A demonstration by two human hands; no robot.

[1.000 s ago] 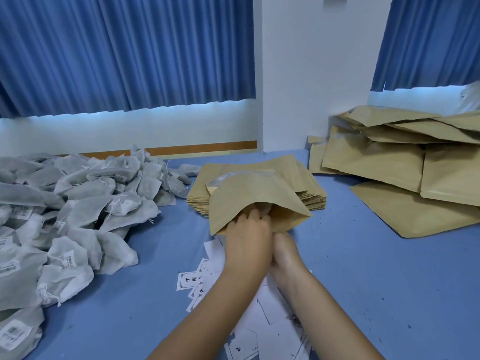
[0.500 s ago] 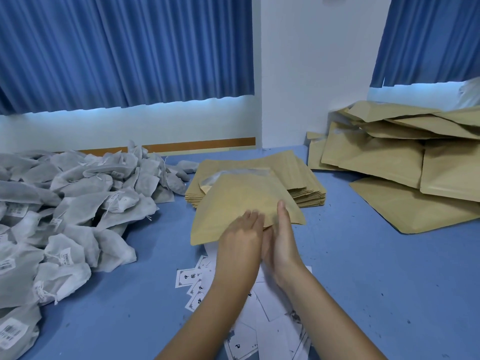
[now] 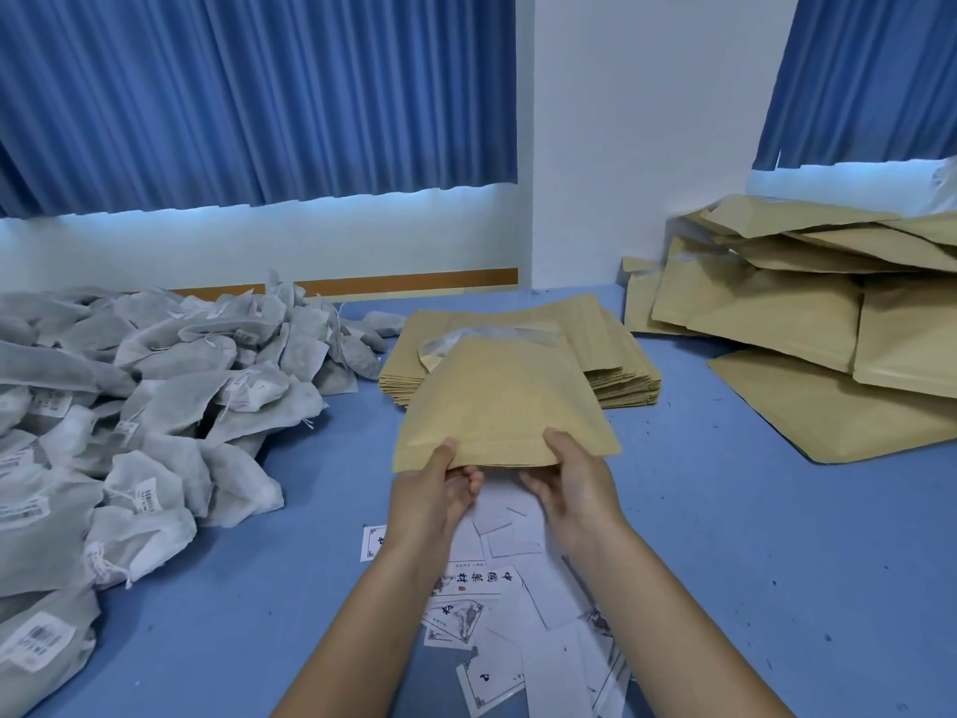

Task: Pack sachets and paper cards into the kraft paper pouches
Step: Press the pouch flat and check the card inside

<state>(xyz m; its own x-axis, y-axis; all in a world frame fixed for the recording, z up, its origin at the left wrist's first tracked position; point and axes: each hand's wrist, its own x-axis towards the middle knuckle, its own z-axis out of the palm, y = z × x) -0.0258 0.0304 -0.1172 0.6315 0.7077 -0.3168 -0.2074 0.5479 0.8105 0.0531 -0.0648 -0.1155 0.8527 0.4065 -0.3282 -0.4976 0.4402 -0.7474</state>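
Observation:
A bulging kraft paper pouch [image 3: 505, 406] is held level above the blue table, in front of me. My left hand [image 3: 437, 492] grips its near edge at the left, thumb on top and fingers underneath. My right hand [image 3: 572, 479] grips the same edge at the right, in the same way. Behind the pouch lies a stack of flat kraft pouches [image 3: 616, 355]. White paper cards [image 3: 523, 629] with black printing are scattered on the table under my forearms. A big heap of grey-white sachets [image 3: 155, 406] covers the left side.
A pile of filled kraft pouches [image 3: 808, 313] sits at the back right against the white wall. The blue table [image 3: 777, 562] shows bare cloth at the right front. Blue curtains hang behind the table.
Both hands were bunched together at the pouch's mouth. They have spread apart to its two near corners, and the pouch has been laid flatter and turned level.

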